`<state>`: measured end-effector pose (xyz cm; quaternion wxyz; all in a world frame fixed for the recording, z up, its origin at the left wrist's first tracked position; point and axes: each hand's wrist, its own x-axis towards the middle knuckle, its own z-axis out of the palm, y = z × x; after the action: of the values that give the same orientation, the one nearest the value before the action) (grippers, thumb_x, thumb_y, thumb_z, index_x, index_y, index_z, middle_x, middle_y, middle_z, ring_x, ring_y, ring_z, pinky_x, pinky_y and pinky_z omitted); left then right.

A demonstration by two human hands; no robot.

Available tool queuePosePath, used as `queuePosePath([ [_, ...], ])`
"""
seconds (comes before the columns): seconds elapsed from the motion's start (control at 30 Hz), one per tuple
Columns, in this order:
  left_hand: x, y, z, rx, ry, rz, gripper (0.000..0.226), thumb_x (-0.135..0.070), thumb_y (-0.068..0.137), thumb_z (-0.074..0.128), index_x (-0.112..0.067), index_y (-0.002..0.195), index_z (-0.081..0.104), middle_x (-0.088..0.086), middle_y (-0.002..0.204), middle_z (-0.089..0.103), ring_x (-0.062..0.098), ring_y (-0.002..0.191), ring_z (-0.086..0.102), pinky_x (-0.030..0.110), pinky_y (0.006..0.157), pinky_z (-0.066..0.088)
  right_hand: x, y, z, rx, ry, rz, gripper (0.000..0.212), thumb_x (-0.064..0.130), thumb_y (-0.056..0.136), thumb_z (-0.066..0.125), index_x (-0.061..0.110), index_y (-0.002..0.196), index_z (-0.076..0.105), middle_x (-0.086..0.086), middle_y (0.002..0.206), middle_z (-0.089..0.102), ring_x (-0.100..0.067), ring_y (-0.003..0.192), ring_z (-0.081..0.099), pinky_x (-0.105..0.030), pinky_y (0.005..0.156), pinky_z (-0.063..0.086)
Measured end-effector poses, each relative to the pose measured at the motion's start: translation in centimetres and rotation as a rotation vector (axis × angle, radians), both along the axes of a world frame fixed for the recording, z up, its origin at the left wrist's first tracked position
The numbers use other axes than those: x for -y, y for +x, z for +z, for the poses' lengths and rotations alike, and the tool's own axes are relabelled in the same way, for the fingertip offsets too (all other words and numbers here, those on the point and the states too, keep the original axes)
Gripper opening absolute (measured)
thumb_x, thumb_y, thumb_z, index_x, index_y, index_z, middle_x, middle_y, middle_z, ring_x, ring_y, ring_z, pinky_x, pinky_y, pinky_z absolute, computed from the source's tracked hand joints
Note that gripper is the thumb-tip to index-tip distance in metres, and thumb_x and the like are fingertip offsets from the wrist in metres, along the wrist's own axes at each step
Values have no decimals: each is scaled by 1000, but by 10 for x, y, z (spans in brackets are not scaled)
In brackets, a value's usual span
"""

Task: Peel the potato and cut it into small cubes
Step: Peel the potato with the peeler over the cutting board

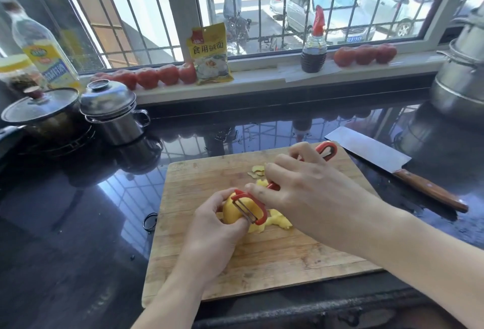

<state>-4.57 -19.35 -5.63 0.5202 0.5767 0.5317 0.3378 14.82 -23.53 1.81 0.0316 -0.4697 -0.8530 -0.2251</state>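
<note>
A yellow, mostly peeled potato [237, 208] is gripped in my left hand [217, 226] just above the wooden cutting board [209, 263]. My right hand [309, 187] holds a red peeler [251, 206] by its handle, with the metal blade lying across the potato's top. Yellow peelings [279, 220] lie on the board under and beside the potato, and a few more peel scraps [256, 171] lie further back. A cleaver [372, 151] with a wooden handle rests on the dark counter to the right of the board.
On the left stand a steel lidded pot [112, 113], a dark pan with a glass lid [39, 111] and an oil bottle [42, 48]. Tomatoes [157, 77], a yellow packet [209, 53] and a sauce bottle [314, 48] line the windowsill. Stacked steel pots [461, 71] sit far right.
</note>
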Motion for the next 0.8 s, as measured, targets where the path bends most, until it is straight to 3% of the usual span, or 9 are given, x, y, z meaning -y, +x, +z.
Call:
queuePosePath([
  [0.13,2,-1,4,55,-13,20,42,-12,81,85,-45,105,73,-13,94,77,18,91,74,48,84,62,-3,2,-5,-48,22,-23,47,10,90,44,19,133,63,-3,91,60,-27,87,58,-44,86,39],
  [0.27,5,-4,8,222,-97,69,37,-3,85,80,-34,104,76,-5,100,77,20,97,75,43,85,63,-13,22,-24,-88,11,-155,43,19,91,68,26,133,63,1,92,60,-24,88,57,-42,83,41],
  [0.37,5,-9,12,364,-143,117,36,1,85,77,-22,112,72,4,108,75,23,100,75,43,83,63,-16,43,-41,-116,-63,-270,37,35,96,65,32,132,64,5,92,63,-22,86,58,-44,82,42],
  [0.53,-1,-10,9,319,-166,94,37,-8,86,78,-26,116,68,2,110,76,24,105,73,51,97,57,-7,51,-46,-202,-63,-392,31,41,99,55,34,129,63,7,89,62,-21,83,59,-44,79,42],
  [0.67,-3,-3,7,411,-281,91,37,2,93,67,-20,123,65,9,117,73,23,101,75,48,91,61,-3,35,-33,-231,-25,-289,32,36,98,60,30,130,63,5,87,61,-22,80,57,-45,76,46],
  [0.8,-3,0,5,440,-334,68,31,-2,99,58,-18,125,67,10,117,75,25,105,74,47,92,60,1,13,-21,-213,4,-214,34,36,98,58,28,130,65,3,88,64,-23,79,58,-42,75,46],
])
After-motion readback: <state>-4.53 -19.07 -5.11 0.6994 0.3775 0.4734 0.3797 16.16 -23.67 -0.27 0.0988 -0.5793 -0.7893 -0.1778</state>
